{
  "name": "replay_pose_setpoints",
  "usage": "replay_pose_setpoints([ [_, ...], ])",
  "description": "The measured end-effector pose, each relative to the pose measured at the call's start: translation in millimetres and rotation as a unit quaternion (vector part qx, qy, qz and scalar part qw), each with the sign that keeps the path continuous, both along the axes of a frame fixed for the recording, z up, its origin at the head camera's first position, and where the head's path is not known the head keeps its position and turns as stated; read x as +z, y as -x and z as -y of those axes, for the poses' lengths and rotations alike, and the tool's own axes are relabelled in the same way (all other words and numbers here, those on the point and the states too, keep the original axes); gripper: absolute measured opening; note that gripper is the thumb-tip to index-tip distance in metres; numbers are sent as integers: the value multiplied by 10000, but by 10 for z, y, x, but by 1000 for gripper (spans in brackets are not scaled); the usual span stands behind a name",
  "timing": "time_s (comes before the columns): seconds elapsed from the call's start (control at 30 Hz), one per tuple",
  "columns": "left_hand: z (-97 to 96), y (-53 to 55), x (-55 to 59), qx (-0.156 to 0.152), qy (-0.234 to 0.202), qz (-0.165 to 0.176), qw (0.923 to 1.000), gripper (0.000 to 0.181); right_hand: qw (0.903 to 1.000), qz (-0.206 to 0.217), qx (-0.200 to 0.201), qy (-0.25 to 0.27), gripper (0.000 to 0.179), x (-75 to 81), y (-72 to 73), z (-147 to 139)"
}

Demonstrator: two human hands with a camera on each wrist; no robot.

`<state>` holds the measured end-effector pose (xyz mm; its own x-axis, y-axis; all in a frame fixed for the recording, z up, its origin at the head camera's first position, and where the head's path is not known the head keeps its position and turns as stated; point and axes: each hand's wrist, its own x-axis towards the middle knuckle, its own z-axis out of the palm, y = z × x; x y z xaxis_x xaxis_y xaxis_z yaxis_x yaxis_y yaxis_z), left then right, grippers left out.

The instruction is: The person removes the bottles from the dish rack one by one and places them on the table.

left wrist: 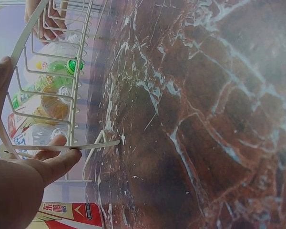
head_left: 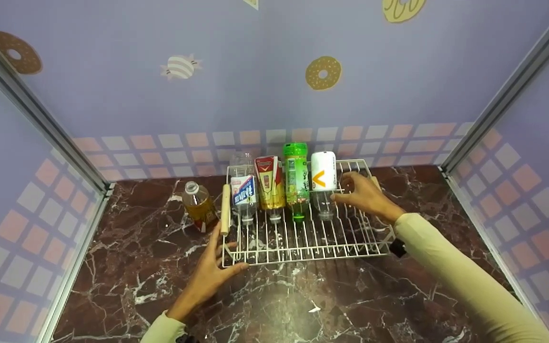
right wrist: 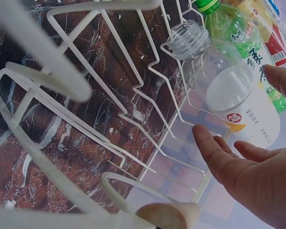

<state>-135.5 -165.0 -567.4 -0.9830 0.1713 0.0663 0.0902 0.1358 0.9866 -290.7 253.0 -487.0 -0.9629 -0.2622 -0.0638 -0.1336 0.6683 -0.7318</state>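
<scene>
A white wire rack [head_left: 303, 259] with wooden handles holds several plastic bottles, tilted with their necks down and towards me. In it, from left to right, are a clear bottle with a blue-and-white label [head_left: 243, 190], a red-and-yellow bottle [head_left: 269, 183], a green bottle [head_left: 296, 176] and a white-labelled bottle [head_left: 323, 171]. My left hand [head_left: 210, 267] grips the rack's front left corner, thumb and fingers about its frame. Beside the white-labelled bottle, my right hand [head_left: 362, 195] has its thumb and fingers spread apart, with no bottle held between them.
An uncapped bottle with a red-and-yellow label [head_left: 199, 207] stands upright on the dark marbled counter [head_left: 150, 267], left of the rack. Patterned walls [head_left: 255, 95] enclose the counter at the back and both sides. The rack's right wooden handle [right wrist: 169, 214] is near my right wrist.
</scene>
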Motion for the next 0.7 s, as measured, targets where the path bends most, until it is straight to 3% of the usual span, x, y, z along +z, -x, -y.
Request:
replay_pose_setpoints([
  [0.23,-1,-9,18,77,85,85,9999,129,9999,104,-54,97,77,-28,53,31],
  [0.7,1,-15,1,101,213,-56,9997,128,9992,271,-305,13,78,-76,176,105],
])
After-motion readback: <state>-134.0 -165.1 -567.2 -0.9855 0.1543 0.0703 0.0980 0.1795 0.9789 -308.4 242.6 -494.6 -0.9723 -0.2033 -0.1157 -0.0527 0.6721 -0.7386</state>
